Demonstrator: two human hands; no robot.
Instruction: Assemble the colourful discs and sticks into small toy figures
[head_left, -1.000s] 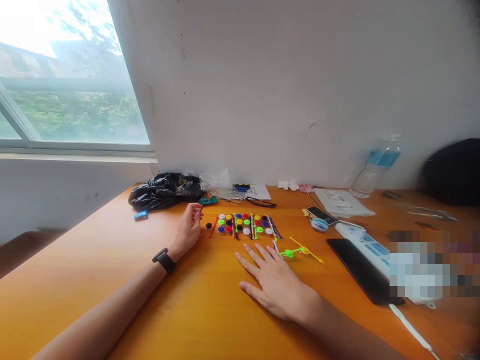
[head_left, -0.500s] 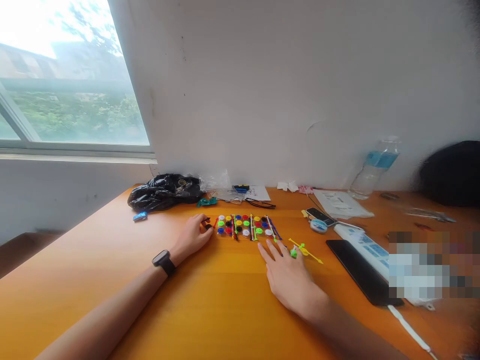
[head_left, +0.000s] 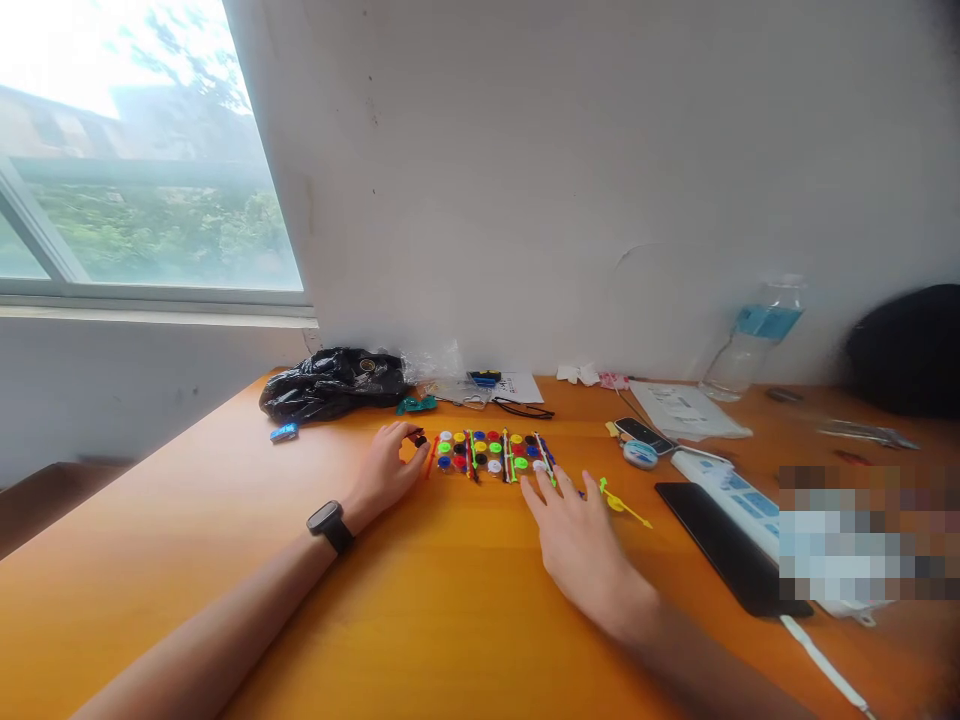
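My left hand point(head_left: 387, 470), with a watch point(head_left: 326, 518) on the wrist, is curled at the left end of a colourful row. A small black round piece point(head_left: 420, 441) sits between its thumb and fingers. Beside the thumb tip stands an orange-red stick point(head_left: 432, 456). The row holds small round pieces point(head_left: 481, 447) in several colours, split by upright thin sticks point(head_left: 507, 455). At its right end my right hand point(head_left: 581, 545) lies palm down, fingers spread and holding nothing I can see. Yellow arrow-like pieces point(head_left: 626, 507) lie just right of its fingers.
A black plastic bag point(head_left: 330, 385) and a blue packet point(head_left: 284, 432) are at back left. To the right are a dark phone point(head_left: 727, 545), a white power strip point(head_left: 739, 498), a round blue-white container point(head_left: 640, 454) and a clear bottle point(head_left: 750, 345). A wall backs the table.
My right hand has shifted slightly up, its fingers now hiding the green piece near it. The black piece now sits higher between the left thumb and fingers. The view has moved slightly.
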